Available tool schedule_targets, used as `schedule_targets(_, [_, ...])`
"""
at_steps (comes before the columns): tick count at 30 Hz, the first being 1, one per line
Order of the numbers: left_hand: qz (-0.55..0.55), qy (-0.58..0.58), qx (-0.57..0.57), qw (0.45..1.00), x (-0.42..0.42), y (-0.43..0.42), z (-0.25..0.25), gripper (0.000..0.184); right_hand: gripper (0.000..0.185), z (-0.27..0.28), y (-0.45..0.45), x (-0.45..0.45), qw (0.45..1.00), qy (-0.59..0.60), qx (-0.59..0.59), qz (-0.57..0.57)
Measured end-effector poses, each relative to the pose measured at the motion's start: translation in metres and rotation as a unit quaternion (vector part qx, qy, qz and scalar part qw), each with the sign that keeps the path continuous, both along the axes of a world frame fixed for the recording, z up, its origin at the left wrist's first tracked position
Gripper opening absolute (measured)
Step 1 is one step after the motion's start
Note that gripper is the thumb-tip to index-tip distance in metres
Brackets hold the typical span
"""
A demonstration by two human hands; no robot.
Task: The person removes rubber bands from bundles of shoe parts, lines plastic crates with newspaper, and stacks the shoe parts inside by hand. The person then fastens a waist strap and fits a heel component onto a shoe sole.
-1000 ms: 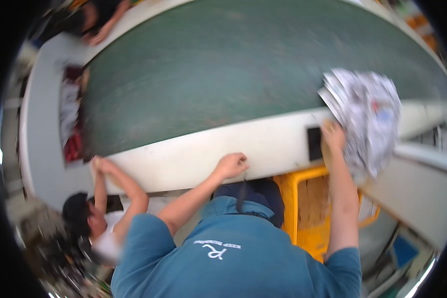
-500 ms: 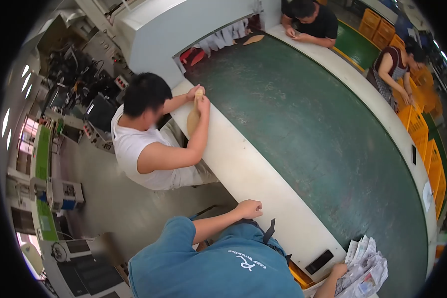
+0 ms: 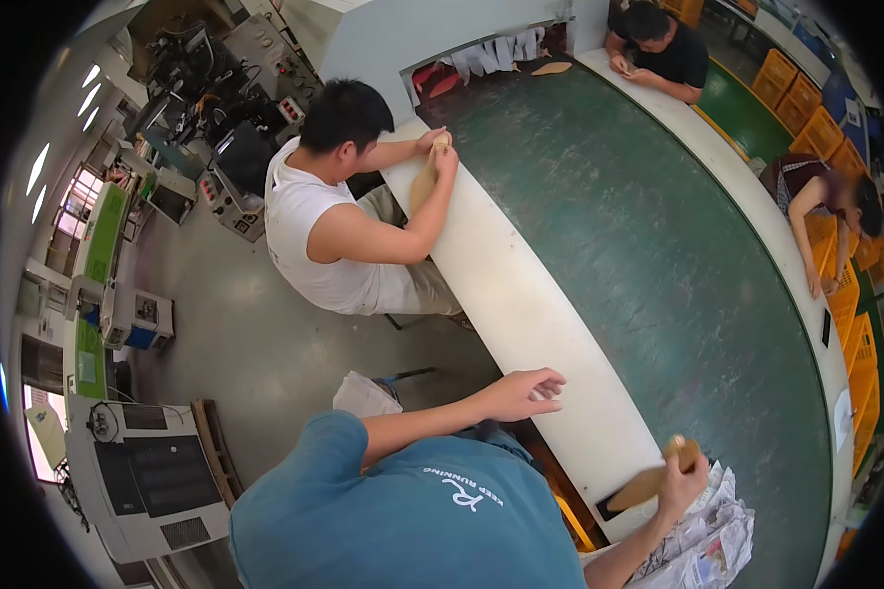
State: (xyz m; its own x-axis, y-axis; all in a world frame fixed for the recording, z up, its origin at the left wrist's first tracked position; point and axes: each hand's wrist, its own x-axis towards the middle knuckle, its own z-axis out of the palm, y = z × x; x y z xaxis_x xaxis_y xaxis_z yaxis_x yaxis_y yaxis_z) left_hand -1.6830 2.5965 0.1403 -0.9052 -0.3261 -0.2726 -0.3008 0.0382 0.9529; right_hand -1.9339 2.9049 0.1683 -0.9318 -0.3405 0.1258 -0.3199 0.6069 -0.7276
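My right hand (image 3: 685, 483) grips a tan shoe insole (image 3: 642, 488) near the right end of the white ledge, one end of it rising above my fingers. Beneath the insole, a dark phone (image 3: 607, 510) on the ledge is mostly covered. Crumpled printed paper (image 3: 714, 550) lies just beyond my right wrist. My left hand (image 3: 528, 395) hovers over the near edge of the ledge, fingers loosely bent and apart, with nothing in it.
The white ledge (image 3: 530, 324) borders a wide green belt (image 3: 648, 255). To the left, a seated co-worker (image 3: 334, 236) in white holds another tan insole (image 3: 423, 185). Two more people sit or bend across the belt, near orange crates (image 3: 776, 79). A grey machine (image 3: 147, 481) stands at lower left.
My right hand has come up from the printed paper and now holds an insole. My left hand has moved slightly up and right, its fingers loosening. The camera view has shifted.
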Motion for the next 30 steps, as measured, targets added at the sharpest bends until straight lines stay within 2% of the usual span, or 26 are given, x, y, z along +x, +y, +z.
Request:
schedule_targets(3, [0.048, 0.107, -0.024, 0.993, -0.009, 0.014, 0.051, 0.070, 0.016, 0.049, -0.126, 0.064, 0.985, -0.006, -0.106, 0.138])
schedule_targets(4, [0.068, 0.143, 0.004, 0.987, -0.005, 0.012, 0.063, 0.074, 0.015, 0.057, -0.159, 0.086, 0.968, -0.049, -0.145, 0.197])
schedule_targets(5, [0.089, 0.179, 0.032, 0.979, 0.001, 0.010, 0.073, 0.078, 0.015, 0.066, -0.191, 0.110, 0.953, -0.036, -0.167, 0.252])
schedule_targets(6, [0.155, 0.227, 0.071, 0.959, 0.011, 0.011, 0.080, 0.076, 0.014, 0.074, -0.215, 0.132, 0.927, -0.029, -0.207, 0.313])
schedule_targets(7, [0.212, 0.231, 0.052, 0.948, 0.023, 0.004, 0.087, 0.073, 0.015, 0.083, -0.240, 0.156, 0.913, -0.008, -0.235, 0.333])
schedule_targets(9, [0.276, 0.275, 0.120, 0.913, 0.062, -0.016, 0.108, 0.067, 0.021, 0.086, -0.271, 0.179, 0.884, -0.037, -0.228, 0.407])
schedule_targets(11, [0.307, 0.303, 0.052, 0.901, 0.108, -0.044, 0.099, 0.061, 0.022, 0.081, -0.300, 0.196, 0.851, -0.254, -0.183, 0.421])
schedule_targets(12, [0.323, 0.326, 0.081, 0.885, 0.131, -0.050, 0.106, 0.059, 0.022, 0.089, -0.315, 0.209, 0.817, -0.322, -0.190, 0.440])
schedule_targets(14, [0.372, 0.340, 0.104, 0.858, 0.172, -0.061, 0.117, 0.058, 0.024, 0.096, -0.353, 0.236, 0.722, -0.458, -0.206, 0.475])
schedule_targets(15, [0.409, 0.312, 0.044, 0.856, 0.191, -0.066, 0.120, 0.059, 0.025, 0.093, -0.371, 0.250, 0.662, -0.526, -0.211, 0.490])
schedule_targets(16, [0.446, 0.290, 0.003, 0.847, 0.211, -0.073, 0.128, 0.055, 0.030, 0.089, -0.392, 0.268, 0.625, -0.566, -0.212, 0.494])
schedule_targets(20, [0.546, 0.264, -0.109, 0.788, 0.287, -0.117, 0.125, 0.043, 0.030, 0.074, -0.465, 0.341, 0.521, -0.637, -0.155, 0.547])
schedule_targets(23, [0.579, 0.310, -0.059, 0.752, 0.329, -0.146, 0.133, 0.038, 0.030, 0.087, -0.506, 0.396, 0.470, -0.659, -0.147, 0.569])
schedule_targets(27, [0.621, 0.314, -0.049, 0.717, 0.374, -0.172, 0.137, 0.032, 0.032, 0.092, -0.547, 0.451, 0.421, -0.699, -0.081, 0.573])
schedule_targets(30, [0.647, 0.308, -0.011, 0.698, 0.398, -0.180, 0.139, 0.030, 0.032, 0.092, -0.563, 0.479, 0.425, -0.700, -0.048, 0.572])
